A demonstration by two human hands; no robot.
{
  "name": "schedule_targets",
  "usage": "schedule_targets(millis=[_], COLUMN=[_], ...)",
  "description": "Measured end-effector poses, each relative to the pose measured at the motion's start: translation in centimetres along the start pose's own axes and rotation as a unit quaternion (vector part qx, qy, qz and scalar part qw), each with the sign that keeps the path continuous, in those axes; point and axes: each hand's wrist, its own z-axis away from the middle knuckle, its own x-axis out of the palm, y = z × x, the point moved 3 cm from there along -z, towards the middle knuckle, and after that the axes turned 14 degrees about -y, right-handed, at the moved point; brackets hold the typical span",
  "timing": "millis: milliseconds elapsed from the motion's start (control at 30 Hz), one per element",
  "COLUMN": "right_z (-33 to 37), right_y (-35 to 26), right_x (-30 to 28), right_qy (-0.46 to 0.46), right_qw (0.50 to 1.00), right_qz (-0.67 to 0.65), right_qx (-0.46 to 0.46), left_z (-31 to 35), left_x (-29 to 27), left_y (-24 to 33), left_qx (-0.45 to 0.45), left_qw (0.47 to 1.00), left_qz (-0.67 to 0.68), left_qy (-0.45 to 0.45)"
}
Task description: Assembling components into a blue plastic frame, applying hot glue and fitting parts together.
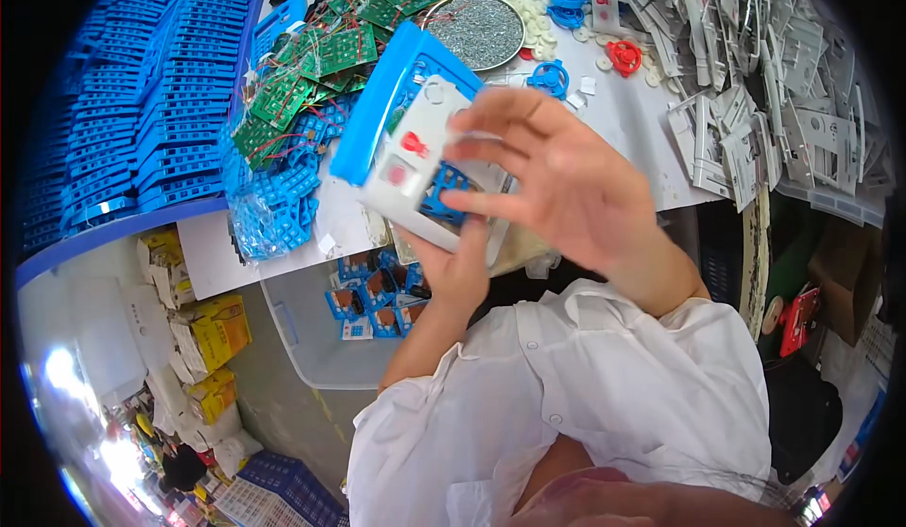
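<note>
A flat device (408, 150) with a blue housing and a white front panel, carrying a small red knob and a blue dial, is held above the front edge of the white table (623, 102). My left hand (455, 272) grips it from below. My right hand (557, 173) lies over its right side, fingers spread across the white panel and the blue dial.
Green circuit boards (321, 55) with red wires lie behind the device, beside a round metal tray of screws (477, 29). Blue plastic parts (142, 102) are stacked at left, white plastic panels (783, 102) at right. A clear bin (311, 329) with finished blue units sits below the table.
</note>
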Motion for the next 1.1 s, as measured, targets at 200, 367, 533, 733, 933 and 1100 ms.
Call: schedule_targets(millis=[200,367,533,733,933,1100], right_z=[1.5,2.3,2.5,1.9,2.4,2.6], right_y=[-2.6,-0.6,-1.0,-1.2,1.3,2.0], right_x=[-2.6,-4.2,-5.2,-6.1,-8.1,-8.7], right_qy=[0.052,0.062,0.072,0.017,0.079,0.124], right_qw=[0.670,0.817,0.842,0.688,0.924,0.922], right_qz=[0.741,0.562,0.529,0.720,0.367,0.364], right_qx=[0.009,0.112,0.076,-0.091,-0.070,-0.035], left_z=[0.1,0.9,1.0,1.9,2.2,2.7], left_x=[-0.8,-0.9,-2.3,-1.7,-1.4,-1.7], left_y=[3.1,1.9,0.8,2.0,2.1,1.8], left_qx=[-0.041,-0.034,-0.029,-0.066,-0.049,-0.054], left_qw=[0.988,0.988,0.979,0.988,0.990,0.991], left_qz=[0.148,0.142,0.189,0.132,0.122,0.107], left_qy=[-0.011,-0.053,-0.071,-0.043,-0.048,-0.059])
